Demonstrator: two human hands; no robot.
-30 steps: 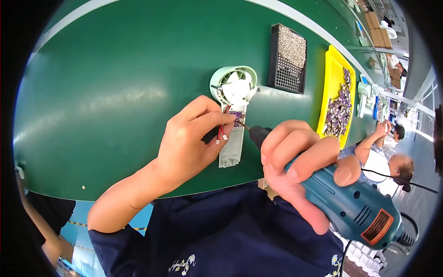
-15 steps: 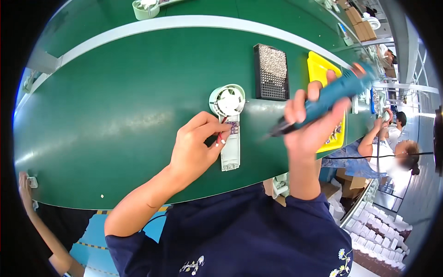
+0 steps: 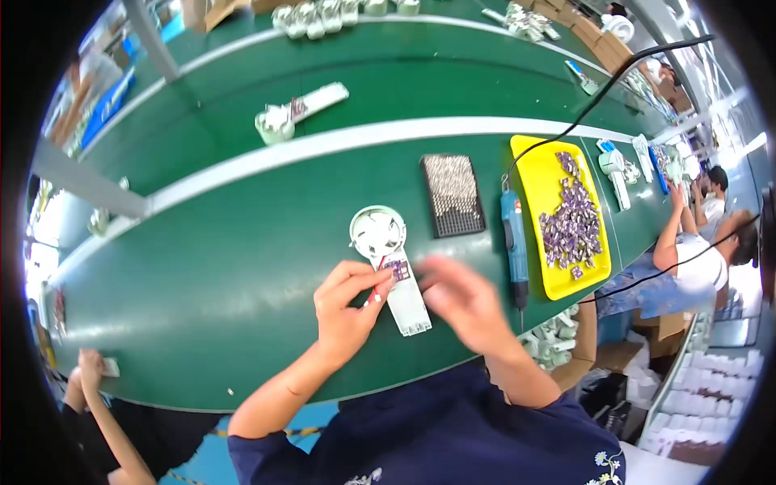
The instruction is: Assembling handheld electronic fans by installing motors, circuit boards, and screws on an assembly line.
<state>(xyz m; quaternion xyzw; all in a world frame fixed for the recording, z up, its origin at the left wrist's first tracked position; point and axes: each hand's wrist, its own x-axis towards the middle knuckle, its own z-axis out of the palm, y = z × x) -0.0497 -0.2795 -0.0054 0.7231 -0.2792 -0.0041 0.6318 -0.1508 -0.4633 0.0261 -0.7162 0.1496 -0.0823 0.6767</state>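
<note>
A person's two bare hands work at a green worktop (image 3: 202, 267). The left hand (image 3: 346, 305) pinches a white handheld fan shell (image 3: 391, 267) near its small purple circuit board (image 3: 396, 269), fingers closed on the handle part. The fan's round head points toward twelve o'clock, its handle toward five o'clock. The right hand (image 3: 462, 301), blurred, hovers just at three o'clock of the fan handle; whether its grip is open or closed cannot be told. A blue electric screwdriver (image 3: 514, 242) lies on the worktop further toward three o'clock, beside a yellow tray (image 3: 533, 190) of purple boards. A dark tray of screws (image 3: 453, 194) sits at one o'clock of the fan.
</note>
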